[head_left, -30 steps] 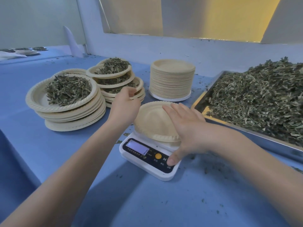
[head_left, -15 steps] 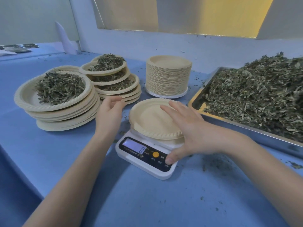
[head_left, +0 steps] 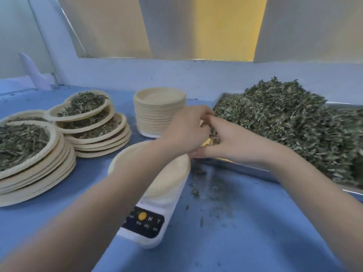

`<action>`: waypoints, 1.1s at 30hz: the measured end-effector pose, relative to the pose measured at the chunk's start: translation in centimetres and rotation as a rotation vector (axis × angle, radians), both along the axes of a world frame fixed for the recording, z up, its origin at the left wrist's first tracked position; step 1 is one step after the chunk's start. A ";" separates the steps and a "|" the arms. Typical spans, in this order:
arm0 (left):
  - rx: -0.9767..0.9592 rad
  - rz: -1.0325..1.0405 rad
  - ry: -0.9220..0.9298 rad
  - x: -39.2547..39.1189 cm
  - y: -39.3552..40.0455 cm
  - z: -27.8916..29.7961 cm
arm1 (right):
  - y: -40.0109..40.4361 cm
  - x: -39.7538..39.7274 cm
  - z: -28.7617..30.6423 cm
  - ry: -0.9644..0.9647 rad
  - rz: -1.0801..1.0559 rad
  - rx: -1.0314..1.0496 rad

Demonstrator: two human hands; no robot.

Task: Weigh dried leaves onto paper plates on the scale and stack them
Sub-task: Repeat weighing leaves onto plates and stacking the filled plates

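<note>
Gathering dried leaves (head_left: 284, 122) from the near left corner of the metal tray (head_left: 241, 167), both hands meet just beyond the far right edge of the scale (head_left: 155, 218). The left hand (head_left: 186, 128) and the right hand (head_left: 222, 140) have their fingers curled into the leaf pile; whether either has a firm hold on a portion cannot be told, as the fingertips are hidden.

The empty paper plate (head_left: 169, 173) sits on the scale, partly covered by the left forearm.

Risks, as judged:
- The left forearm crosses directly above the plate. Contact would shift the plate or falsify the reading.
- Loose leaves may drop between tray and scale; scraps already lie on the counter (head_left: 235, 232) right of the scale.
- Overfilling calls for removal and re-weighing.

Legible markings: the scale panel shows the letters "M" and "T" beside an orange button (head_left: 142, 216). Smaller captions are too blurred to read. The display is hidden.
</note>
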State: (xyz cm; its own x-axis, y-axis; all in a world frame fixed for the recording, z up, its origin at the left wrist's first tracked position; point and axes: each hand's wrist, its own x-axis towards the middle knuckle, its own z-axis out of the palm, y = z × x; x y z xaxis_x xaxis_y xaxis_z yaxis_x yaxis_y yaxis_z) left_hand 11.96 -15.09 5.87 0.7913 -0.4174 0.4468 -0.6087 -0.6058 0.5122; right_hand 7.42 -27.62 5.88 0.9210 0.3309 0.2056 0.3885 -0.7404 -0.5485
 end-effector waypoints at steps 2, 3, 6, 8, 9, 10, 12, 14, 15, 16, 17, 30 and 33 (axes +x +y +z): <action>0.064 -0.066 0.045 0.9 -3.1 0.2 | -3.1 0.3 -0.1 -0.021 -0.084 -0.042; 0.098 -0.100 0.079 1.4 -4.6 0.2 | -4.8 0.5 -0.2 -0.025 -0.126 -0.082; 0.237 -0.114 0.191 3.5 -8.1 -0.2 | -10.2 1.1 -0.8 0.040 -0.322 -0.256; 0.381 -0.088 0.316 5.0 -9.6 -0.7 | -13.3 1.8 -1.2 0.097 -0.448 -0.351; 0.447 -0.077 0.398 5.6 -10.0 -1.0 | -14.5 2.2 -1.5 0.128 -0.486 -0.383; 0.495 -0.064 0.479 6.1 -10.2 -1.2 | -15.5 2.7 -1.8 0.161 -0.519 -0.412; 0.537 -0.040 0.586 7.2 -10.4 -1.9 | -16.8 3.9 -2.5 0.223 -0.581 -0.469; 0.533 -0.060 0.570 8.1 -10.8 -2.9 | -17.4 5.1 -3.0 0.237 -0.638 -0.534; 0.511 -0.081 0.540 8.4 -11.1 -3.4 | -17.4 5.7 -3.2 0.230 -0.651 -0.568; 0.476 -0.102 0.519 8.5 -11.5 -4.0 | -17.4 6.2 -3.5 0.227 -0.650 -0.587; 0.439 -0.122 0.514 8.6 -11.8 -4.4 | -17.2 6.6 -3.8 0.224 -0.631 -0.583; 0.623 -0.277 0.496 7.2 -10.6 -3.8 | -15.6 3.9 -2.5 0.196 -0.298 -0.549; 0.523 -0.307 0.451 6.7 -11.9 -4.5 | -14.3 5.2 -4.2 0.222 -0.275 -0.560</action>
